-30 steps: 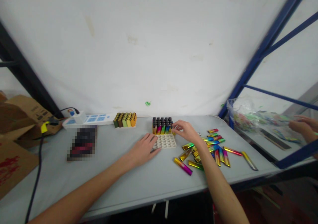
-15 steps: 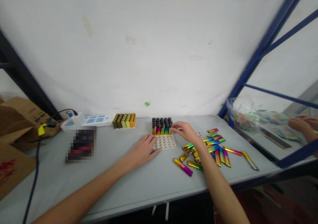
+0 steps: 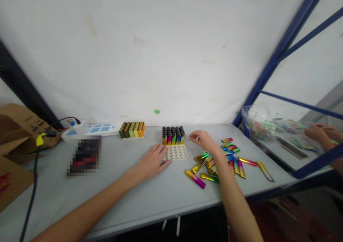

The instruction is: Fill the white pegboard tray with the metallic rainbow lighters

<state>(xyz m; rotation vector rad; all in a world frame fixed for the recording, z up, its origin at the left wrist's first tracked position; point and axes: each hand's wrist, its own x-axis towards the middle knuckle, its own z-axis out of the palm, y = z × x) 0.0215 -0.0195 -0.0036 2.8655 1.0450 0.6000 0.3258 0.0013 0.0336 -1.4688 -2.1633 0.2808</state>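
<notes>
My left hand (image 3: 152, 161) rests at the left end of a white tray with rows of round holes (image 3: 179, 152), thumb low and fingers over its edge. Small dark parts show at these fingertips; I cannot make out what they are. Right behind the tray stands a block of upright lighters (image 3: 173, 136) with black tops and shiny coloured bodies. My right hand (image 3: 201, 140) hovers just right of that block, fingers bent and a little apart, with nothing visible in them. Under and beside my right forearm lies a loose pile of shiny rainbow-and-gold lighter bodies (image 3: 210, 177).
A second block of green, brown and orange lighters (image 3: 132, 130) stands at the back left, beside a white power strip (image 3: 103, 129). A blurred dark item (image 3: 85, 156) and a cardboard box (image 3: 16, 156) are left. Blue shelf posts (image 3: 268, 74) and another person's hands (image 3: 318, 132) are right.
My right hand has moved back from the lighter block, a little to the right. My left hand stays at the tray. The whole view has shifted slightly.
</notes>
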